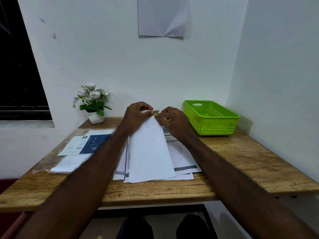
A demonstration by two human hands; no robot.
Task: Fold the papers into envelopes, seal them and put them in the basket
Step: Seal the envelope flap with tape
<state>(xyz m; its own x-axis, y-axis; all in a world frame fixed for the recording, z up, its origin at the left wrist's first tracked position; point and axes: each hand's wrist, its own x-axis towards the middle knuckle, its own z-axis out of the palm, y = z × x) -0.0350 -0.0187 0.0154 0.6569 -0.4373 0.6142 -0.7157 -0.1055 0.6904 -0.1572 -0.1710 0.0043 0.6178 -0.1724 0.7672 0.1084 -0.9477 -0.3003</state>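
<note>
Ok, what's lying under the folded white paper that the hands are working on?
Under the folded white paper lies a loose stack of printed sheets with grey bars, fanned out on the wooden table. Their middle parts are covered, so how many there are and what they say cannot be seen.

Blue-and-white packet (84, 144): I see a barcode at its top corner and rows of small print, all too small for me to read.
Printed sheets (185, 167): grey bars with tiny marks, illegible to me.
Sticker (156, 113): I make out no wording.
</note>
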